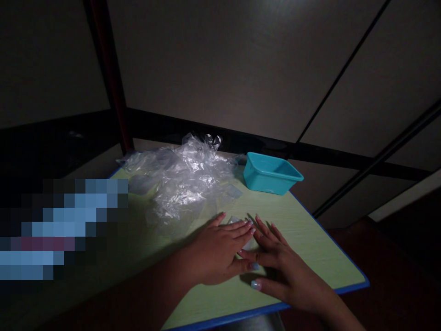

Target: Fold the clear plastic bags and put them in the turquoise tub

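My left hand point(222, 250) lies palm down, its fingers stretched out and pointing right. Beside it, my right hand point(284, 262) reaches in from the lower right with spread fingers. The fingertips of both hands meet over a small, flat, pale piece that looks like clear plastic point(247, 246), mostly hidden beneath them. Neither hand grips anything. Just beyond the left hand, a heap of crumpled clear plastic bags or film point(189, 174) is piled on the table. A turquoise plastic tub point(267, 179) stands upright behind the right hand.
The pale green table point(330, 257) has a blue edge, with a corner at the right. Panelled walls point(220, 69) rise close behind it, with a dark red post point(106, 55) at the left. A blurred-out, blue-toned patch point(76, 216) covers the left side.
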### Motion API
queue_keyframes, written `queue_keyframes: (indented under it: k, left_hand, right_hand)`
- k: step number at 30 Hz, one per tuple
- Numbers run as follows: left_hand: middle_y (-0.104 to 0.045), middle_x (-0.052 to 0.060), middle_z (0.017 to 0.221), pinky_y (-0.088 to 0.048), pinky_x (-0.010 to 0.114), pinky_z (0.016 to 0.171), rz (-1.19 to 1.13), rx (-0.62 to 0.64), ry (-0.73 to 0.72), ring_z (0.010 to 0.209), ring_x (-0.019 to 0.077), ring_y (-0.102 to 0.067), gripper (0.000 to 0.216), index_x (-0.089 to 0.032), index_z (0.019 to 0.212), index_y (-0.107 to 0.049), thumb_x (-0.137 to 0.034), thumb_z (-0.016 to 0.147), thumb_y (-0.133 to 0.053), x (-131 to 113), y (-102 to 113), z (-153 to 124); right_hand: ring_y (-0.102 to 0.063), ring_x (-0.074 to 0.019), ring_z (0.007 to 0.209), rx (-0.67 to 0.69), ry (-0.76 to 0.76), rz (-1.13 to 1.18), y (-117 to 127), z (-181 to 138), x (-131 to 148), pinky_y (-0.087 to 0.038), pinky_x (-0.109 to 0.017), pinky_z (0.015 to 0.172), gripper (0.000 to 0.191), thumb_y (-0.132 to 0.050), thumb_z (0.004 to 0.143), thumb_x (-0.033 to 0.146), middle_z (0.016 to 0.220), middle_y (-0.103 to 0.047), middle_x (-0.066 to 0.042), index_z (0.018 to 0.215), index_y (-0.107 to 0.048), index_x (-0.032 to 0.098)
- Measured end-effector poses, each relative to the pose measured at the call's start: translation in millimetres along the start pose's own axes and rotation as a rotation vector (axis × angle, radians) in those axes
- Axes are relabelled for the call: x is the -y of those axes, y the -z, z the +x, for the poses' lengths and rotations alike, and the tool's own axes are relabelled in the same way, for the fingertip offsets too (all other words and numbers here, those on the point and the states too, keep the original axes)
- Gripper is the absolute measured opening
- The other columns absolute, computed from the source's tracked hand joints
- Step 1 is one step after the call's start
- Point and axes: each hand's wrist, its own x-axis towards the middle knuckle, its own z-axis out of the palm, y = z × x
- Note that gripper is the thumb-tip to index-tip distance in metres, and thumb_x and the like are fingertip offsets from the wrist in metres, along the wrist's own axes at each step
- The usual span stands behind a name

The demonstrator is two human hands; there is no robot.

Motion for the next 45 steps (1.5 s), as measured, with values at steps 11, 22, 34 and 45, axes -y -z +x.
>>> queue_keyframes:
  k: [11,22,34,45]
  left_hand:
    - [-0.019,0.009,0.15,-0.006,0.043,0.113,0.07,-0.039,0.128,0.14,0.0188,-0.013,0.069,-0.016,0.144,-0.024,-0.061,0.093,-0.01,-2.4,-4.6,1.4]
    - [-0.018,0.01,0.151,-0.003,0.049,0.112,0.147,-0.075,0.267,0.14,0.022,-0.011,0.069,-0.012,0.143,-0.026,-0.058,0.094,-0.017,2.8,-9.9,-1.0]
    - [-0.019,0.004,0.152,-0.008,0.05,0.111,0.201,-0.213,0.336,0.14,0.0207,-0.006,0.047,-0.023,0.141,-0.032,-0.031,0.094,-0.033,18.2,-1.7,-3.4]
    - [-0.014,0.005,0.153,-0.005,0.058,0.108,0.149,-0.241,0.327,0.14,0.028,0.0,0.053,-0.036,0.138,-0.035,-0.046,0.088,-0.049,13.8,-5.8,-7.1]
  right_hand:
    - [0.0,-0.0305,0.139,0.029,-0.019,0.003,5.0,1.5,4.9,-0.003,-0.059,0.107,0.051,-0.051,0.082,0.059,0.152,0.0,-0.002,0.129,-0.049,0.038]
    - [-0.002,-0.0319,0.139,0.007,-0.008,0.02,3.8,-0.1,3.8,-0.002,-0.061,0.106,0.055,-0.055,0.081,0.058,0.152,-0.005,-0.002,0.131,-0.046,0.038]
    - [-0.007,-0.0296,0.139,-0.111,-0.005,0.133,-2.0,-6.5,-5.9,-0.004,-0.06,0.108,0.065,-0.054,0.085,0.047,0.153,-0.016,-0.003,0.143,-0.024,0.036]
    - [-0.054,-0.0243,0.088,-0.381,-0.377,0.092,3.7,32.6,-35.8,-0.043,-0.04,0.081,0.027,-0.043,0.088,0.039,0.089,-0.062,-0.009,0.087,-0.061,0.019]
